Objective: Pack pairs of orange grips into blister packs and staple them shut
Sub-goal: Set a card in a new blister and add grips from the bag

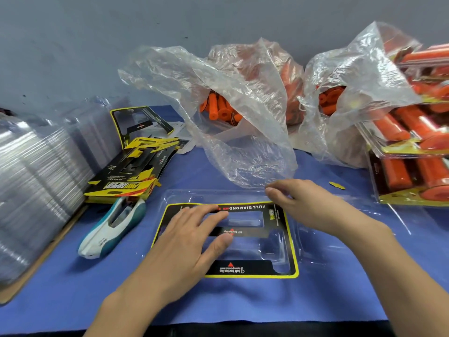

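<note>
The card insert lay in the open blister pack, and seating it well meant, I judged, keeping it flat and square over the moulded pockets. The left hand pressed it with straight, spread fingers, while the right hand appeared to pinch its far right corner. The orange grips sat bagged behind the pack, the stapler just left of it.
</note>
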A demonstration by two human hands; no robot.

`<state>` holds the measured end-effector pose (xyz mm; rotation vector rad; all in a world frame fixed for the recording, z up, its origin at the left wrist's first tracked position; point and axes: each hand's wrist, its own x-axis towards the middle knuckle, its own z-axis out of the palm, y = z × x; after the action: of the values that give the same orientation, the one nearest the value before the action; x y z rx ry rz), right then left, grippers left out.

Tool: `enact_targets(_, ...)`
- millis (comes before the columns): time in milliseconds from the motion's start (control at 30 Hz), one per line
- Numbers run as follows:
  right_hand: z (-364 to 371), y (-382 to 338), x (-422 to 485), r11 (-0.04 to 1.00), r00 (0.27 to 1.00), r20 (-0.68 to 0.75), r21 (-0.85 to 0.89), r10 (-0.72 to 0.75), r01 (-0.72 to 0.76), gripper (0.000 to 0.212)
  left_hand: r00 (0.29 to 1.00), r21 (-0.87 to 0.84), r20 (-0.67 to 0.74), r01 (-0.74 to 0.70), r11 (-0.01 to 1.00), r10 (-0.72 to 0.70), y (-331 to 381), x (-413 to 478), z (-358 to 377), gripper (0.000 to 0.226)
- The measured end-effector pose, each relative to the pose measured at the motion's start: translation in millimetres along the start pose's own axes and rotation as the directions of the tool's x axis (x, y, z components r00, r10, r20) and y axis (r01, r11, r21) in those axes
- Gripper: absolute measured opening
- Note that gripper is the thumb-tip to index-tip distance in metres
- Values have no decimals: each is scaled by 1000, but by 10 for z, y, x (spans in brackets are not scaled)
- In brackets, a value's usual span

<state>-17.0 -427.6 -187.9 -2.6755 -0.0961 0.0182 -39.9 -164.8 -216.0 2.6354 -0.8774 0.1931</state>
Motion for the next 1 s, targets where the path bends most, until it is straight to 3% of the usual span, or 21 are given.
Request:
enact_targets(267,-12,38,-18,999,999,-23,34,-25,26,37,999,-44,13,46,998,-45,-70,115,33,70)
enact_targets(567,52,86,-29,997,995,-68,39,-71,74,32,997,-176,-44,61,982,-70,-112,262,-4,54)
enact_targets(1000,58,60,-33,997,990,-137,72,-28,38,25,987,-149,-139,57,987,-78,-227,142,-37,46)
